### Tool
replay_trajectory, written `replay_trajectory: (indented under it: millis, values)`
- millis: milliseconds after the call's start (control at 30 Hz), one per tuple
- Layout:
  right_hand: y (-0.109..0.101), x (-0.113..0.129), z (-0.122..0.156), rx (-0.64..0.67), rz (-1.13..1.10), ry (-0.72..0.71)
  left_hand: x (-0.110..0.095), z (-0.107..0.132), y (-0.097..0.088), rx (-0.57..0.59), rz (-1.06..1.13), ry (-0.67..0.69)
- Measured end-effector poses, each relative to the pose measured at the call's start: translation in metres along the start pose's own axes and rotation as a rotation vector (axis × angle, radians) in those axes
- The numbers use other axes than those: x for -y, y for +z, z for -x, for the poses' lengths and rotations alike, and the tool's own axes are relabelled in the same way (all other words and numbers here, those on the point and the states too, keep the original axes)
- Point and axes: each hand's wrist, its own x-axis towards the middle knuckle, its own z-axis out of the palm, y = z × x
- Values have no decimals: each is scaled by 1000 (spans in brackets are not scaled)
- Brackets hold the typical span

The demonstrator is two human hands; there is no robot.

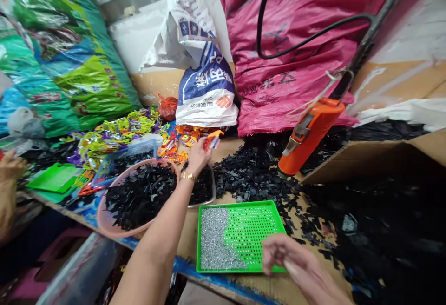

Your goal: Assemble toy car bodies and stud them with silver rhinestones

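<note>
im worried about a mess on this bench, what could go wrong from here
The right hand, at the green tray's near right corner, might jog it and scatter the loose silver pieces.
The left hand, holding an orange piece, reaches past the pink basin; that arm could brush the rim and spill some black pieces.
The hanging orange tool might swing if bumped.

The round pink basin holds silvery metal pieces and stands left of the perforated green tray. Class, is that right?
Only partly: the head view shows black pieces in the round pink basin, which does stand left of the perforated green tray.
</note>
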Motion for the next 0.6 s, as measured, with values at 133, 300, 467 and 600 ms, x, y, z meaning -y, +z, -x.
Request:
replay_trajectory:
  millis: [133, 300, 467, 600]
  values:
    - [45, 11, -67, -183, 21, -163, -22, 104, -13, -119, 65, 208]
    - [94, 1, -90, -288, -248, -243, -22, 219, 4, -420, 23, 499]
    - [108, -3, -64, -412, -518, -85, -24, 275, 3, -479, 4, 701]
    - [93, -9, -44, -392, -385, -46, -26, 298, -17, -249, 143, 819]
